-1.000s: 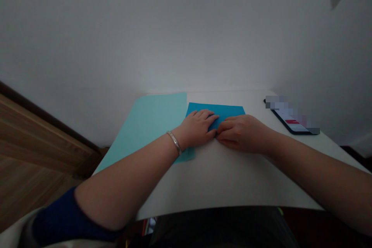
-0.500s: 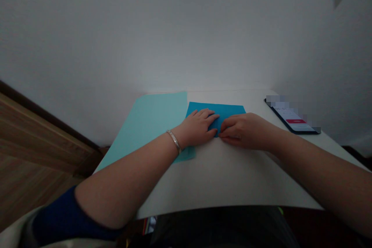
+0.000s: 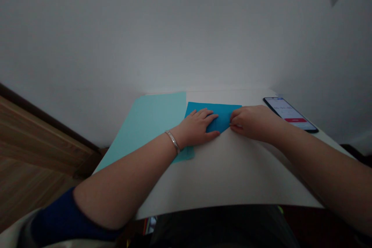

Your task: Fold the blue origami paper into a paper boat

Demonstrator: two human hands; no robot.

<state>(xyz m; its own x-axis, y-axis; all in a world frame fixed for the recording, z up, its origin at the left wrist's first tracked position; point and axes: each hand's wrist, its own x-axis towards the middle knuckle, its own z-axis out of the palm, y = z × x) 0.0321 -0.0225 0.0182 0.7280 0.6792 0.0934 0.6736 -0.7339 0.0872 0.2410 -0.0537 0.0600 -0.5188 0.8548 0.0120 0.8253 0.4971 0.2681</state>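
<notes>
At frame centre, the left hand (image 3: 197,128) lies open, flat on the blue paper (image 3: 223,111); the right hand (image 3: 252,123), curled, covers its edge, grip unclear.

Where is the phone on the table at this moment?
In the head view, the phone lies screen up near the far right edge of the white table, just to the right of the right hand.

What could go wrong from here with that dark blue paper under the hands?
1. The left hand lies flat on the dark blue paper while the right hand presses at its edge; on the smooth white table the paper might slide and crease crookedly.
2. The phone lies close to the right forearm, near the table's edge; a wide sweep might knock it off.
</notes>
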